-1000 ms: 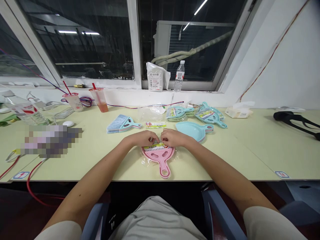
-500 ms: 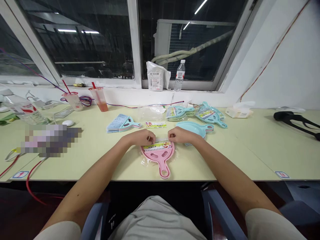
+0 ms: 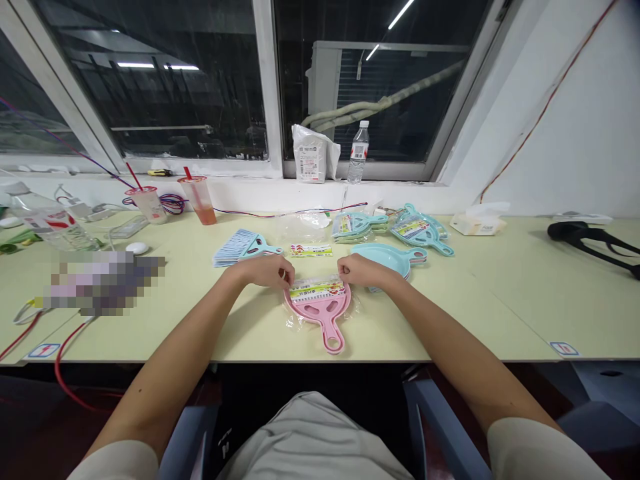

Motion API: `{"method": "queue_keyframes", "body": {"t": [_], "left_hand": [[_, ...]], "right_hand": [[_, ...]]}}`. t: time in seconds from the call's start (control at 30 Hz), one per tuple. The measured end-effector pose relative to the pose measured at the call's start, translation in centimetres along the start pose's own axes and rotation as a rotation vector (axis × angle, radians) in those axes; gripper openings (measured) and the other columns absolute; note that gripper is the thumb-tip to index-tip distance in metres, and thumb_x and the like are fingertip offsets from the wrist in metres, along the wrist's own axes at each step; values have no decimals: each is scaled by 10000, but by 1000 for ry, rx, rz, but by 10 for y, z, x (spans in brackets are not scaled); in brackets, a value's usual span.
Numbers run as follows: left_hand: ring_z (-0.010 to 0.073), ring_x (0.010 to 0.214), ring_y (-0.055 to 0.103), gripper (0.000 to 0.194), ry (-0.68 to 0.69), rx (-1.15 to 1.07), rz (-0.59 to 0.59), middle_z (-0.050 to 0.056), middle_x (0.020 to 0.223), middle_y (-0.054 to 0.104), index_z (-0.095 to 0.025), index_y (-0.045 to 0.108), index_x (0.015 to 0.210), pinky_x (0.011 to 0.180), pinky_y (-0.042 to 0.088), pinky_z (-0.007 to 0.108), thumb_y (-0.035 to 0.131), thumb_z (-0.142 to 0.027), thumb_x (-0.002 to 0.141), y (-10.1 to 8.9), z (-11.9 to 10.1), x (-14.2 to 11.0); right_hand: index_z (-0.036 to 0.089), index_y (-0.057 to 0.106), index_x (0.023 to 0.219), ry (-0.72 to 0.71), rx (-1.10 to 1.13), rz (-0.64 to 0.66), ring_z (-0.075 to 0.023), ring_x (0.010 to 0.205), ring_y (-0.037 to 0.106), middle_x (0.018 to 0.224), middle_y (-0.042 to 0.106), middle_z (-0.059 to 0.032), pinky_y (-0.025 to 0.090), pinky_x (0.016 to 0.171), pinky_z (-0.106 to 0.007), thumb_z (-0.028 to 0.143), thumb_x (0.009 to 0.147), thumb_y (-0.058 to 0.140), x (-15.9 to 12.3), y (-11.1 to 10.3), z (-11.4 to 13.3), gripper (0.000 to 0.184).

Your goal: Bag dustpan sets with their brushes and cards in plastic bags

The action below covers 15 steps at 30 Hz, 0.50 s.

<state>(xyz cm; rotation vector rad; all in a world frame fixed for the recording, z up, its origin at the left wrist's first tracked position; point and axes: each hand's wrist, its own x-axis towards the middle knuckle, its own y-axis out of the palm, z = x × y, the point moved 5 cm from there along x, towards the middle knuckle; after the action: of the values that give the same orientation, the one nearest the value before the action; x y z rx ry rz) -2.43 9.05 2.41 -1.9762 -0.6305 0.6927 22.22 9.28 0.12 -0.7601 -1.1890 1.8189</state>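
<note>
A pink dustpan-and-brush set lies in a clear plastic bag near the table's front edge, its handle pointing at me. A printed header card runs across the bag's top. My left hand pinches the left end of that top edge with closed fingers. At the right end, my right hand grips the same edge in a loose fist.
Behind lie a blue brush, a loose label card, an empty clear bag, stacked blue dustpans and bagged blue sets. Two drink cups stand at the left. A tissue pack lies at the right on the table.
My hands have spread apart from the middle of the bag's top to its two ends. The header card now shows fully between them.
</note>
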Motion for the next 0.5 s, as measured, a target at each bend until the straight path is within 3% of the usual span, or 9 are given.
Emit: {"method": "queue_keyframes", "body": {"t": [0.33, 0.5], "left_hand": [[152, 791, 612, 286, 42, 80, -153, 21, 921, 728, -234, 758, 945, 687, 401, 255, 529, -155, 791, 6, -6, -19], [150, 759, 613, 274, 82, 72, -130, 27, 899, 735, -231, 775, 917, 701, 409, 260, 528, -160, 819, 14, -12, -23]], "right_hand": [[190, 566, 756, 40, -1, -6, -119, 634, 510, 787, 641, -17, 309, 525, -239, 121, 798, 624, 3, 3, -6, 99], [190, 574, 778, 56, -2, 11, -116, 632, 515, 803, 639, -17, 305, 522, -235, 123, 801, 625, 1, 2, -4, 88]]}}
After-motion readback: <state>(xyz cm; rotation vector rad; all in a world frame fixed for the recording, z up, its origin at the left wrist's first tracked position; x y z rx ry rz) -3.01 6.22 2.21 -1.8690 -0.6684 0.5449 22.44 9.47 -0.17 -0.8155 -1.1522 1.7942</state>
